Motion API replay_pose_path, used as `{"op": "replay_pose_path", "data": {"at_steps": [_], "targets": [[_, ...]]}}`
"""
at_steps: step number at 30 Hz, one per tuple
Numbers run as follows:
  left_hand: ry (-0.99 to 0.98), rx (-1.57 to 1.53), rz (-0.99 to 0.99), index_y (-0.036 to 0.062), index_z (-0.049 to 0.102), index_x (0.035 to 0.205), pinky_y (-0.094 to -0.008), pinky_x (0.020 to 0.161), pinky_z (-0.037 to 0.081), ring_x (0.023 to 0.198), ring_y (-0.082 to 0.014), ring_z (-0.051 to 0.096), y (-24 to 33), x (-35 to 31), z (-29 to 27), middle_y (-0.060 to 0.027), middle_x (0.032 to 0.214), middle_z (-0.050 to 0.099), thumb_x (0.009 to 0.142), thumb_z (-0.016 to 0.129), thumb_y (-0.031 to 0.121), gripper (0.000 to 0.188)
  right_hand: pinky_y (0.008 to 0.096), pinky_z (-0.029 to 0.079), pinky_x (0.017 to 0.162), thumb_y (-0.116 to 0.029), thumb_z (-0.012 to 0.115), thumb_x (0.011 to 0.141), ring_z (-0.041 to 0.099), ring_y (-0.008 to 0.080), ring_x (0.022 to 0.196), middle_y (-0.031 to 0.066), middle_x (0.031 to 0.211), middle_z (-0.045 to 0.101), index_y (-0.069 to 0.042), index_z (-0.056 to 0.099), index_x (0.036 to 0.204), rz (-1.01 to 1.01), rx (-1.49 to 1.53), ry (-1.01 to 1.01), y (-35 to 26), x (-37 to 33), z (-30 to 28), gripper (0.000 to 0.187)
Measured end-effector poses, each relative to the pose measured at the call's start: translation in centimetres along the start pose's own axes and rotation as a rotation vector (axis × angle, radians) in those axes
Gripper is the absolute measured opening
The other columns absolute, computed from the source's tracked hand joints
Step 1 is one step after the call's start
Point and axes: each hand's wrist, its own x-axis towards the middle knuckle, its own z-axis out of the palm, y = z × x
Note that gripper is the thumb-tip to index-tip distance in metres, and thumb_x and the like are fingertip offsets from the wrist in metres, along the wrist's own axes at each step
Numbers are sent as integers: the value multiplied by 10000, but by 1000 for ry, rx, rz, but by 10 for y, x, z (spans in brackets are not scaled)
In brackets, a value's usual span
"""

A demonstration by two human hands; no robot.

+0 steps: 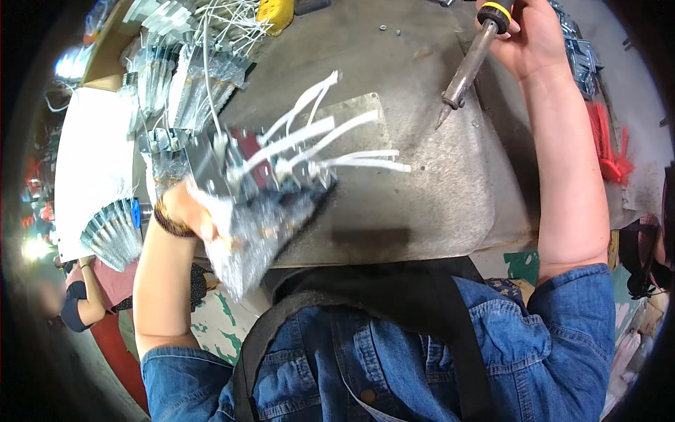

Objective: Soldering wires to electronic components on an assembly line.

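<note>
A wrapped, white-wired bundle [256,228] is being gripped by the left hand [191,209]. A soldering iron [471,67] is being clasped by the right hand [529,43].

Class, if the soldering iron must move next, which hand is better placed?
Likely the right hand: it holds the soldering iron, while the left hand is occupied with a bubble-wrapped bundle.

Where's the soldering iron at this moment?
In the head view, the soldering iron is at the upper right, gripped in the person's right hand and slanting down and left in front of the grey work surface.
</note>
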Motion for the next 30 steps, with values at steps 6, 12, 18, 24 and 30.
{"op": "replay_pose_path", "data": {"at_steps": [6, 12, 18, 24, 30], "targets": [[-117, 181, -144, -6, 362, 1409, -320, 994, 429, 1147, -176, 520, -1, -22, -1, -89, 1264, 552, 483, 995, 233, 1146, 228, 287, 349, -384, 543, 1002, 364, 100, 373, 91, 677, 575, -124, 554, 924, 17, 1, 10, 6, 1, 3, 271], [140, 66, -113, -23, 442, 1358, -285, 989, 425, 1119, -133, 542, 2, -36, 22, -62, 1206, 590, 547, 978, 235, 1006, 223, 284, 347, -389, 530, 1007, 364, 105, 373, 94, 661, 560, -127, 551, 934, 40, -4, -53, 10, -1, 2, 272], [641, 551, 334, -14, 431, 1419, -394, 1107, 351, 1330, -263, 467, -9, -52, 60, -165, 1431, 483, 731, 858, 400, 910, 226, 287, 343, -385, 527, 1008, 375, 108, 372, 104, 664, 581, -141, 554, 926, 83, 50, -115, 10, -1, 2, 259], [839, 1589, 632, 16, 341, 1480, -475, 1056, 410, 1273, -464, 473, -45, -42, 109, -289, 1428, 445, 623, 892, 249, 1045, 226, 285, 346, -390, 524, 1009, 361, 112, 363, 80, 617, 542, -148, 553, 918, 76, 30, -48, 14, -7, 16, 260], [914, 1469, 397, 6, 341, 1475, -449, 1026, 439, 1230, -422, 503, -27, -37, 107, -245, 1343, 504, 583, 910, 204, 1077, 200, 325, 418, -348, 546, 1011, 369, 65, 434, 113, 832, 627, -64, 540, 1065, 1, -156, -153, 7, 3, -12, 289]]}}
